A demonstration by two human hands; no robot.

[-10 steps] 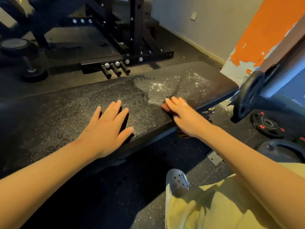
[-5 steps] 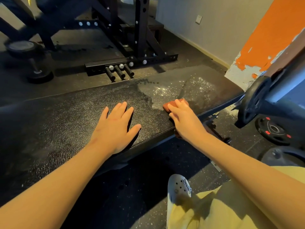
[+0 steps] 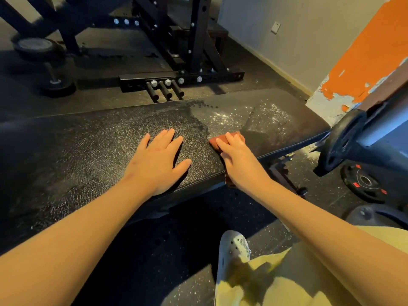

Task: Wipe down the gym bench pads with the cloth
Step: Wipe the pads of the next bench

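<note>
The black textured bench pad (image 3: 88, 151) runs across the view from the left edge to its right end near the orange wall (image 3: 364, 51). The left hand (image 3: 157, 164) lies palm-down on the pad by the near edge, about mid-length. Its fingers (image 3: 167, 138) are released, straight and spread, holding nothing.

Just to its right, the right hand (image 3: 238, 164) presses a reddish-brown cloth (image 3: 215, 141) onto the pad. Its fingers lie nearly straight on top of the cloth rather than clenched round it. The cloth shows beyond the fingertips, and a corner of it hangs over the near edge of the bench below the wrist.

Beyond the cloth, toward the far edge, a patch of pale glittering specks (image 3: 220, 117) covers the pad on both sides of a seam. The pad left of it looks darker.

On the floor behind the bench stands the base of a black power rack (image 3: 181, 78), with a dumbbell (image 3: 44, 62) to its left. At the bench's right end an upright weight plate (image 3: 340, 144) sits on a bar. Another plate with red marks (image 3: 364, 184) lies flat on the floor. A white perforated clog (image 3: 234, 246) and pale yellow trousers (image 3: 309, 272) fill the lower right.
</note>
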